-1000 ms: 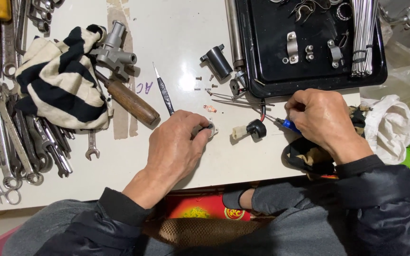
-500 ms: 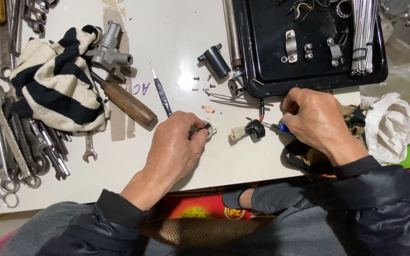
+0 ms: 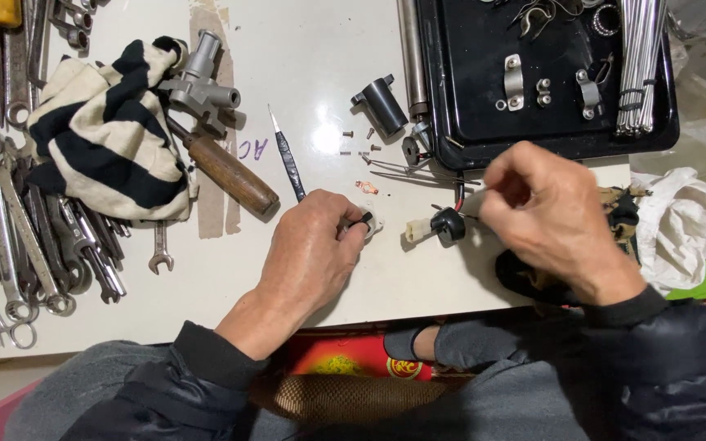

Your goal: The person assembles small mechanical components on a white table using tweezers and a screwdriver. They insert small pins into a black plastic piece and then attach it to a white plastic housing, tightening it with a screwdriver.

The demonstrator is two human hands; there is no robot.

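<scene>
- Black plug (image 3: 449, 224) with white connector (image 3: 418, 230) lies between both hands, long axis nine-to-three.
- Left hand (image 3: 316, 253) pinches a small white part (image 3: 372, 222).
- Right hand (image 3: 545, 214), nearer, at three o'clock, blurred; grip unclear.
- Black tray (image 3: 467, 98) at twelve.

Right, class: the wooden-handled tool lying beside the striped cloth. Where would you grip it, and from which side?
Grip the wooden-handled tool around its brown handle, near the rounded free end. It lies diagonally on the white table, and its metal end is tucked by the striped cloth and grey metal part. So coming from the lower right, the bare side, is probably easiest.
</scene>
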